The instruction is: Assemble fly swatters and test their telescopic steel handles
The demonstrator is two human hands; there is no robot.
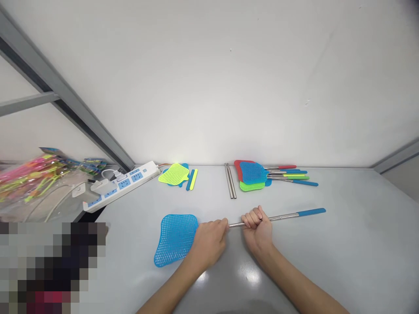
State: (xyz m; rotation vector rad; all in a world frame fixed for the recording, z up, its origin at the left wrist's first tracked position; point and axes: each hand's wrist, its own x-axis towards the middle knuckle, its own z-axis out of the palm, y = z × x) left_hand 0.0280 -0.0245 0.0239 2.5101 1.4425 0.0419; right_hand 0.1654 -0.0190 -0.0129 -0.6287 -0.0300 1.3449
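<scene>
- Left hand [211, 240]: closed round the neck of the blue swatter [176, 239], just beside its mesh head.
- Right hand [258, 229]: fingers curled round the metal shaft, palm side partly showing; apart from the left hand, bare shaft between.
- Swatter: held across the near part of the grey table [131, 261], mesh head to the left, blue grip to the right.
- Power strip [124, 184]: white, slanting at the table's left side, plugs in several sockets.
- Bags [39, 183]: clear plastic, pink, yellow and orange items inside, left of the strip.
- Tubes [231, 181]: two, metal, side by side, beyond the hands.
- Loose heads [175, 174]: yellow over blue, near the wall; two loose grips [194, 179], blue and yellow, just right.
- Pile [253, 173]: red, blue and green swatters overlapping, right of the tubes, grips pointing right.
- Wall [229, 87]: pale, behind everything.
</scene>
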